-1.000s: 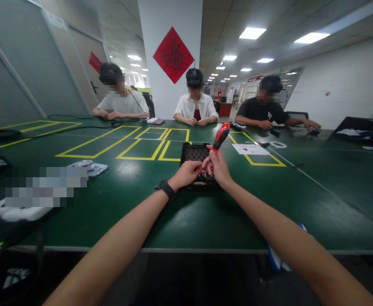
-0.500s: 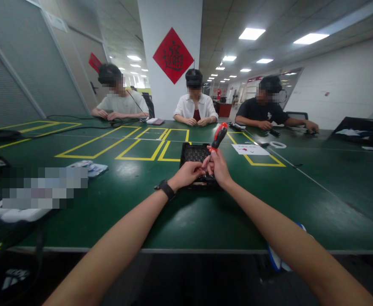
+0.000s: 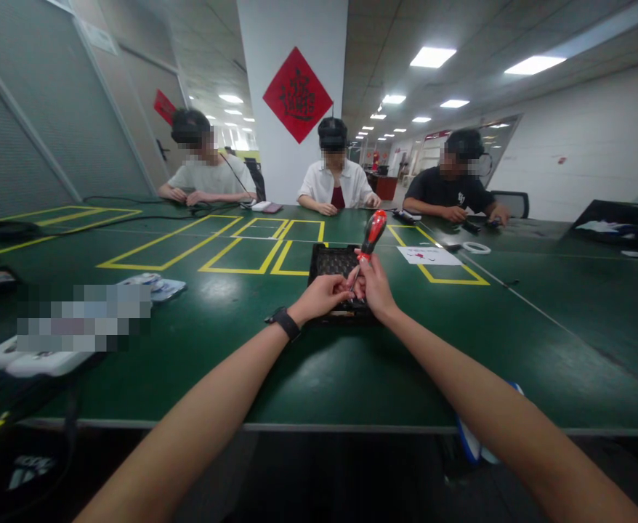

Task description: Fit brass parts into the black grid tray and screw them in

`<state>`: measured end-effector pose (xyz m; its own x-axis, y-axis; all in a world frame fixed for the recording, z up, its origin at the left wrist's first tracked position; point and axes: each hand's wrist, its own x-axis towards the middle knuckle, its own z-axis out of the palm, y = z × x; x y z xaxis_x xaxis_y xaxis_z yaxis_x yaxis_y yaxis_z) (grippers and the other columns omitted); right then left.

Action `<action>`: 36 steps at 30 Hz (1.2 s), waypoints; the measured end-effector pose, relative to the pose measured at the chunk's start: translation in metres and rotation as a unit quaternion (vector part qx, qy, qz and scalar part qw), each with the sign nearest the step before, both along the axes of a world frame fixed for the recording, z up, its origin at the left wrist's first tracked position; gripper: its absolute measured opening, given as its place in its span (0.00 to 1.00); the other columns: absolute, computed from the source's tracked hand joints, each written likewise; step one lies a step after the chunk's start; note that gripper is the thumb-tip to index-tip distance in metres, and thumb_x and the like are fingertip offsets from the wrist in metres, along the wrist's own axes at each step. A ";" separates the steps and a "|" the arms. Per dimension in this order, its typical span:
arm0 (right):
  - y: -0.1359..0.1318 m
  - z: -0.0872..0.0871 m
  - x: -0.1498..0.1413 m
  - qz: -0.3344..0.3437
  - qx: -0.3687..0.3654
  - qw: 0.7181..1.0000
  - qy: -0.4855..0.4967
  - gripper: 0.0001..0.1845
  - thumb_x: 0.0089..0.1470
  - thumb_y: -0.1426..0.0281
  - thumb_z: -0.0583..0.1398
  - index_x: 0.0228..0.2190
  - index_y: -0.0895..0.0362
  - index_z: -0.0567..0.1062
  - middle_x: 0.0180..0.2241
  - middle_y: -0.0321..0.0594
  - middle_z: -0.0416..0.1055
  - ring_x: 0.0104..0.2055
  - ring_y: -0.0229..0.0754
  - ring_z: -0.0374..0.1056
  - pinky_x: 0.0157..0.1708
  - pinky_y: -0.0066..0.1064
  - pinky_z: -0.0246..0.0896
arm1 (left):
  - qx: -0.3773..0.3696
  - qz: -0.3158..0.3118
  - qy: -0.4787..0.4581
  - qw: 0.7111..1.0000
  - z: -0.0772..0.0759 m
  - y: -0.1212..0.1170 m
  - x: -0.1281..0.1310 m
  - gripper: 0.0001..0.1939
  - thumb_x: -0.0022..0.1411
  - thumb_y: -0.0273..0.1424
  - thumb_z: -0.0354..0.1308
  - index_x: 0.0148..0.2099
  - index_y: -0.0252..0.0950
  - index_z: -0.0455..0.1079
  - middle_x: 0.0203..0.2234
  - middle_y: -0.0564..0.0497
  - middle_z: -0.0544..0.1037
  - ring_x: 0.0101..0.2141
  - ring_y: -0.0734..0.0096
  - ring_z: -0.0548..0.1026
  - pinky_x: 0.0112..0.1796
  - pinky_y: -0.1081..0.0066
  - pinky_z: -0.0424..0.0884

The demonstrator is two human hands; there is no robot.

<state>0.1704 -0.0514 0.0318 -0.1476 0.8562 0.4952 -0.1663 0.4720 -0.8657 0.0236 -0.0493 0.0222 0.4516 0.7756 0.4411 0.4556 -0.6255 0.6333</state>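
Note:
A screwdriver (image 3: 374, 231) with a red and black handle stands tilted, handle up, in the grip of my right hand (image 3: 376, 285). Its thin shaft slants down to the fingers of my left hand (image 3: 324, 294), which are pinched together at its lower end. What those fingertips hold, if anything besides the shaft, is too small to make out. Both hands are over a black open case (image 3: 327, 256) with a textured inside, lying on the green table. My hands cover much of its near half. A dark watch is on my left wrist.
Yellow tape outlines (image 3: 237, 270) mark the green table (image 3: 275, 363). A white paper sheet (image 3: 429, 256) and a white ring (image 3: 476, 248) lie right of the case. White items (image 3: 51, 359), partly blurred, lie at left. Three people sit across the table.
The screwdriver's handle has shifted slightly left and turned more upright. My hands stay over the case. Across the table, the right-hand person's outstretched hand has drawn back in.

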 end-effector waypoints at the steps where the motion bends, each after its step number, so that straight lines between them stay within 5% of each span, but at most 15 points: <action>1: 0.001 0.000 0.000 0.000 -0.002 1.000 0.002 0.22 0.56 0.53 0.49 0.47 0.53 0.59 0.18 0.27 0.66 0.11 0.27 0.52 0.10 0.19 0.44 | 0.002 -0.008 0.005 1.000 0.000 0.000 0.000 0.10 0.55 0.35 0.55 0.31 0.31 0.70 0.22 0.53 0.71 0.25 0.76 0.66 0.28 0.76 0.60; 7: 0.001 0.000 0.001 0.001 -0.005 1.000 0.006 0.21 0.55 0.53 0.49 0.45 0.53 0.60 0.19 0.27 0.66 0.11 0.27 0.52 0.10 0.19 0.45 | 0.004 -0.039 0.002 0.999 0.002 0.000 0.001 0.11 0.58 0.33 0.52 0.37 0.32 0.72 0.28 0.51 0.75 0.29 0.73 0.69 0.34 0.74 0.63; 14: 0.000 0.000 0.001 -0.012 0.011 1.000 0.009 0.20 0.56 0.55 0.49 0.45 0.52 0.59 0.20 0.27 0.66 0.11 0.27 0.53 0.11 0.19 0.45 | 0.013 0.009 -0.003 1.000 -0.003 0.003 0.001 0.12 0.52 0.38 0.58 0.30 0.32 0.69 0.23 0.53 0.72 0.26 0.75 0.68 0.29 0.75 0.62; 23: 0.002 0.000 0.003 -0.005 -0.005 1.000 0.014 0.20 0.56 0.54 0.49 0.45 0.53 0.61 0.19 0.28 0.66 0.11 0.27 0.53 0.10 0.19 0.45 | -0.005 -0.064 -0.004 0.998 0.002 0.000 0.000 0.10 0.57 0.32 0.53 0.36 0.32 0.72 0.29 0.51 0.76 0.30 0.72 0.72 0.35 0.74 0.64; 30: 0.001 -0.001 0.002 -0.002 -0.001 1.000 0.010 0.19 0.55 0.54 0.50 0.42 0.52 0.60 0.20 0.28 0.67 0.11 0.27 0.54 0.11 0.18 0.45 | 0.013 0.010 0.008 1.000 -0.003 0.004 0.000 0.13 0.54 0.38 0.57 0.29 0.32 0.70 0.23 0.52 0.74 0.26 0.74 0.69 0.30 0.75 0.62; 36: 0.003 -0.001 0.002 0.014 -0.015 1.000 0.018 0.17 0.55 0.54 0.49 0.39 0.53 0.60 0.20 0.27 0.67 0.11 0.27 0.54 0.10 0.19 0.48 | 0.024 -0.059 0.018 0.998 -0.001 0.004 -0.001 0.10 0.58 0.32 0.52 0.34 0.32 0.72 0.29 0.51 0.77 0.30 0.72 0.71 0.35 0.74 0.64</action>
